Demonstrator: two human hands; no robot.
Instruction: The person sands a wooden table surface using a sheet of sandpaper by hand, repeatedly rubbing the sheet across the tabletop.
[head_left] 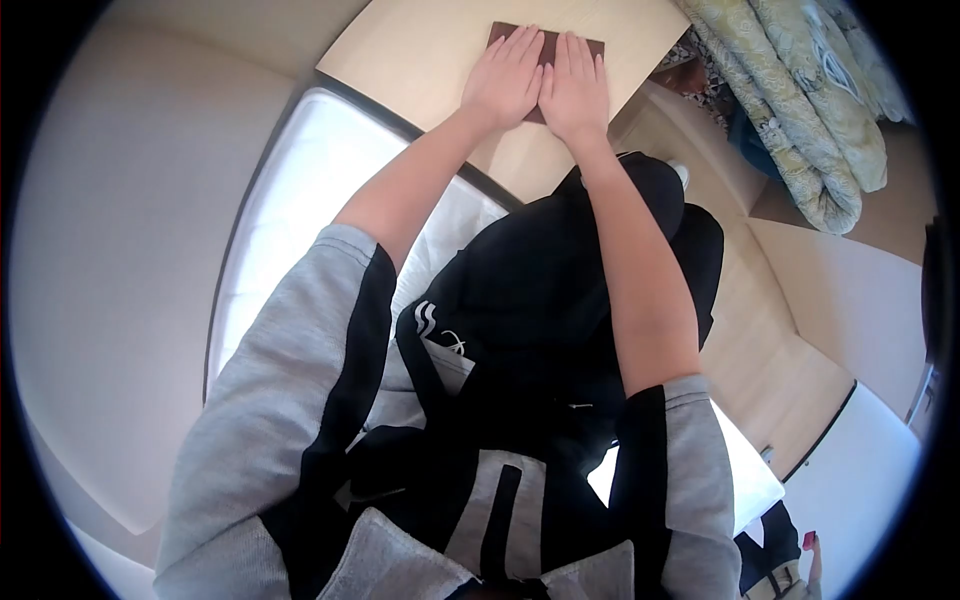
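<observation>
A flat, dark brown rectangular item (549, 48) lies on a pale wooden table (410, 50) at the top of the view. My left hand (507, 78) rests palm down on its left part, fingers stretched out and pointing away from me. Beside it, my right hand (575, 85) lies flat on the right part, also with straight fingers. The two hands are side by side, close together near the thumbs. Most of the brown item is hidden beneath them; its corners and far edge show.
Rolled patterned bedding (800, 120) is at the upper right. A white mattress (300, 190) lies under my left arm. My legs in black trousers (540, 290) are below the table. At the lower right, part of another person (775, 550) shows, holding something red.
</observation>
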